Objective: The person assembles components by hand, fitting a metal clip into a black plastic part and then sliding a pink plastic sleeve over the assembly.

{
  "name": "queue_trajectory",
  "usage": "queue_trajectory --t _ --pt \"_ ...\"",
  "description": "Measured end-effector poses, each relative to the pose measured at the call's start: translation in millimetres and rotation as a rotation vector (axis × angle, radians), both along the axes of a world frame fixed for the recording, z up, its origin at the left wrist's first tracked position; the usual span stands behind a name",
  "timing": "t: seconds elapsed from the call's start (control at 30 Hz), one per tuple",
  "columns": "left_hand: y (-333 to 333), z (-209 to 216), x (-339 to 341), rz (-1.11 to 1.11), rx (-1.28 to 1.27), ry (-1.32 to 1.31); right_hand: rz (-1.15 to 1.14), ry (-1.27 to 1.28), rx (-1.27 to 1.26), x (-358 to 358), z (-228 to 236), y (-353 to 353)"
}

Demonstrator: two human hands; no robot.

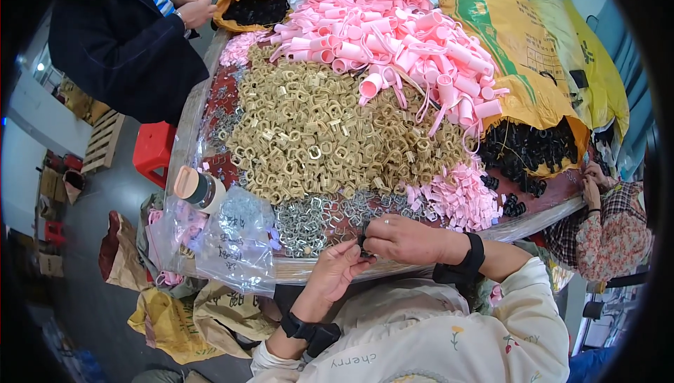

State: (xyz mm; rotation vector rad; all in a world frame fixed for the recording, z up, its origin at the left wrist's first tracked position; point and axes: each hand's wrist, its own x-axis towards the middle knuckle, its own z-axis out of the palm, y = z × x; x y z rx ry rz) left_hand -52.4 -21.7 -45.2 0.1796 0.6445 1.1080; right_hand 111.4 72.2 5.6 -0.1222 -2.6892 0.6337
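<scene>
Fingertips nearly together, a worker's left hand and right hand pinch a small black piece between them at the table's near edge, just beside loose silvery metal loops, with tan buckles heaped beyond and pink tubes piled at the far side.

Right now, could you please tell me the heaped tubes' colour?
The tubes are pink, best seen in the head view.
</scene>
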Motion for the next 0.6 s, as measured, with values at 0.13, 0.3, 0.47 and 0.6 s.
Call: queue_trajectory --t 0.13,0.3,0.47,0.6 --pt "3 3 0 0.009 -0.007 0.020 -0.038 -0.031 0.110 -3 2 -3" --pt "2 7 5 0.046 0.006 0.086 -0.172 -0.117 0.180 -2 8 -13" --pt "0 3 6 0.031 0.002 0.108 -0.102 -0.079 0.231 0 7 -11" --pt "-1 2 5 -0.003 -0.009 0.077 -0.049 -0.029 0.159 1 4 -7"
